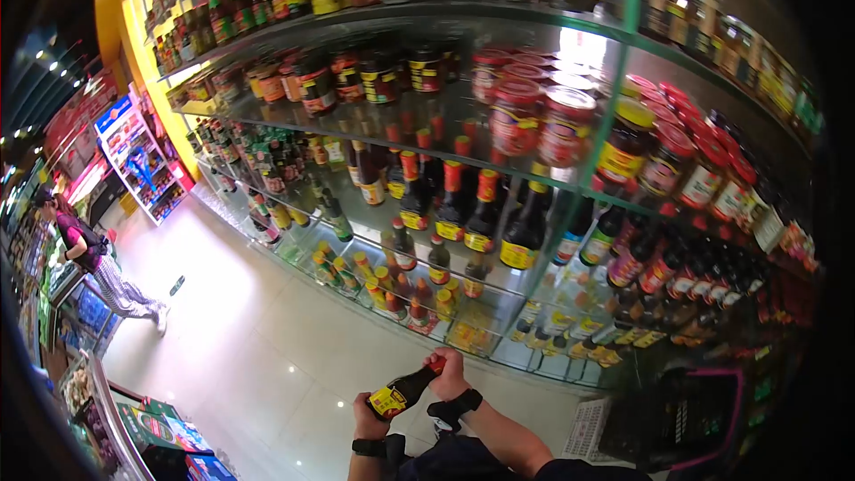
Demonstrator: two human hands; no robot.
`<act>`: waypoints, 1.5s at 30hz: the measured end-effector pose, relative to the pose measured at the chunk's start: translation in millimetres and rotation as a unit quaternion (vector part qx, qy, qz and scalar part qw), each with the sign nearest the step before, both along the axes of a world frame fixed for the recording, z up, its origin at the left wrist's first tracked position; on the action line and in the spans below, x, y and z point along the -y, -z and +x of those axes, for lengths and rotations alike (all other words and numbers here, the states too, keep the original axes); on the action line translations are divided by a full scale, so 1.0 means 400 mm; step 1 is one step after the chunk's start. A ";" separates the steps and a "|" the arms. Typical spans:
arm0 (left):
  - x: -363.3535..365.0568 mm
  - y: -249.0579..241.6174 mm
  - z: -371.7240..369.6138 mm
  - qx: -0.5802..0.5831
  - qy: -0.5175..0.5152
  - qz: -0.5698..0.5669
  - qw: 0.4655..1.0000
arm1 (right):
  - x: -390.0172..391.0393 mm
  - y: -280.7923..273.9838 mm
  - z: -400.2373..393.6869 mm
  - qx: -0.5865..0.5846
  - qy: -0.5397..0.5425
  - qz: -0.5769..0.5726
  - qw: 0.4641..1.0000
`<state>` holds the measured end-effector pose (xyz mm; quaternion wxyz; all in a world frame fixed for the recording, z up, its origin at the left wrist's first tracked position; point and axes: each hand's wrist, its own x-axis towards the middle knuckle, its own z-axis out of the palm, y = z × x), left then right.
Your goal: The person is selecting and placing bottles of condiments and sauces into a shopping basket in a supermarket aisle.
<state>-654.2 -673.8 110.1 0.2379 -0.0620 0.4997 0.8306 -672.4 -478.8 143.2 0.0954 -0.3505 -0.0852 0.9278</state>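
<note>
Bottle [403,389] first: from the head camera I see a dark sauce bottle with a yellow and red label, held low at the bottom middle of the frame, lying nearly on its side with the neck pointing up to the right. My left hand [368,419] is wrapped around the bottle's base end, fingers closed on the glass below the label. My right hand [450,376] is closed over the red cap [436,363] at the neck end, fingers curled tight around it. Both wrists wear dark bands. The bottle hangs above the pale tiled floor [267,338], just in front of the lowest glass shelf [463,338].

Behind it I see a long run of glass shelving. The middle shelf holds tall dark bottles with red caps and yellow labels [485,214], much like the one I hold. One level up stand jars with red lids [539,120]. Small yellow-capped bottles [392,289] sit on the lower tier.

At lower right a dark shopping basket with a pink handle [704,419] stands near my right arm. Far off at the left, another person [98,267] in striped trousers stands by a display, well apart from me. A green-printed box [156,428] lies at bottom left.
</note>
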 end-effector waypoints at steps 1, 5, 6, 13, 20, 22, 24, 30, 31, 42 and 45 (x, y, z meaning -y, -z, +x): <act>0.013 0.006 -0.026 0.029 0.010 0.051 0.998 | 0.011 0.001 -0.031 0.000 -0.006 0.006 1.000; 0.068 0.109 -0.161 -0.012 0.065 -0.071 0.995 | 0.055 -0.029 -0.151 -0.004 -0.011 0.039 0.999; 0.075 0.090 -0.184 -0.011 0.065 -0.070 0.995 | 0.064 -0.037 -0.187 -0.003 -0.011 0.040 0.999; 0.111 0.126 -0.468 -0.043 0.038 0.015 0.998 | 0.140 -0.128 -0.461 -0.089 -0.009 0.155 0.984; 0.147 -0.236 -0.754 0.184 0.125 0.192 0.956 | 0.203 -0.396 -0.723 -0.137 -0.057 0.268 0.952; 0.161 -0.315 -0.802 0.163 0.172 0.168 0.957 | 0.212 -0.457 -0.769 -0.154 -0.056 0.311 0.936; 0.159 -0.383 -0.843 0.153 0.220 0.157 0.951 | 0.215 -0.515 -0.821 -0.103 -0.046 0.344 0.932; 0.073 -0.391 -0.976 0.125 0.349 0.253 0.894 | 0.169 -0.630 -0.904 -0.094 0.003 0.505 0.858; 0.041 -0.373 -0.994 0.083 0.342 0.271 0.896 | 0.151 -0.634 -0.921 -0.081 0.012 0.514 0.854; -0.131 -0.384 -1.107 0.077 0.349 0.193 0.914 | 0.017 -0.612 -0.989 -0.079 0.031 0.556 0.826; -0.167 -0.380 -1.128 0.105 0.362 0.205 0.903 | -0.016 -0.605 -1.013 -0.099 0.041 0.577 0.810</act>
